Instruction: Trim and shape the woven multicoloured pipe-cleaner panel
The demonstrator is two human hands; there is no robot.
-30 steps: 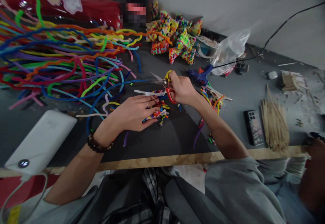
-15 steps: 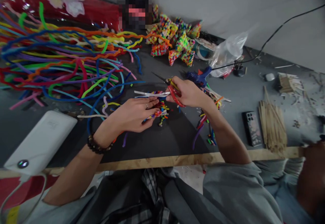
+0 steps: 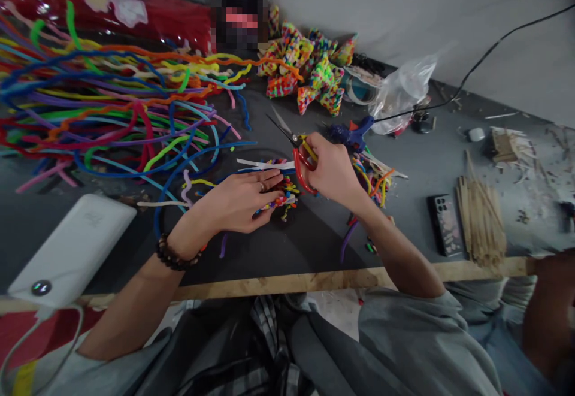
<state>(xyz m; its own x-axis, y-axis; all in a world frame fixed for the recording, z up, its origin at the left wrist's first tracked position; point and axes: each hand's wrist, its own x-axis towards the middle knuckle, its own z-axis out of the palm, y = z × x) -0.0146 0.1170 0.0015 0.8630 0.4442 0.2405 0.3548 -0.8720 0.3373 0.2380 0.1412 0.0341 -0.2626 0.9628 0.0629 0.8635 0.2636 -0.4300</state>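
Observation:
My right hand holds a pair of scissors by its red and yellow handles. The scissors' blades are spread apart and point up and to the left, with nothing between them. My left hand lies low over the table, its fingers and thumb around a bundle of short multicoloured pipe cleaner pieces. A white strip and a blue pipe cleaner run along the upper side of the left fingers. Part of the bundle is hidden under that hand.
Long pipe cleaners pile up at the left, near a white power bank. Colourful star-shaped pieces sit at the back. A blue glue gun, a phone and wooden sticks lie to the right. Another person's arm shows far right.
The scissors have opened wider, and my right hand has turned slightly with them. My left hand stays almost in place on the bundle.

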